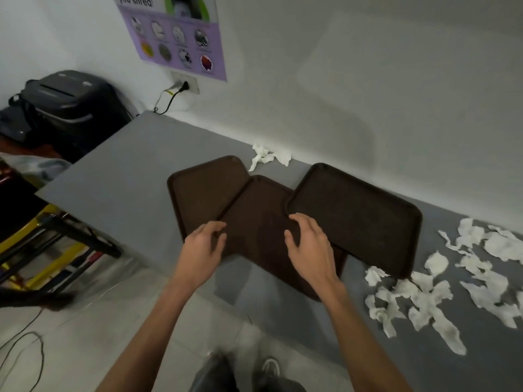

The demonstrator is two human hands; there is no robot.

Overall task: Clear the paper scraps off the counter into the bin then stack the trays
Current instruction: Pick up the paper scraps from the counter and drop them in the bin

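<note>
Three dark brown trays lie overlapping on the grey counter (119, 176): a left tray (201, 185), a middle tray (257, 222) and a right tray (356, 216) whose edge rests on the middle one. My left hand (202, 244) hovers over the seam between the left and middle trays, fingers loosely curled, holding nothing. My right hand (308, 244) is spread over the middle tray near the right tray's corner, also holding nothing. Several torn white paper scraps (430, 295) lie on the counter to the right. One crumpled scrap (268, 157) sits by the wall behind the trays.
A black shredder bin (70, 103) stands on the floor beyond the counter's left end, its cord plugged into a wall outlet (185, 86). A yellow and black frame (48, 241) stands at the left. A purple poster (175, 35) hangs on the wall. My shoes (268, 369) show below.
</note>
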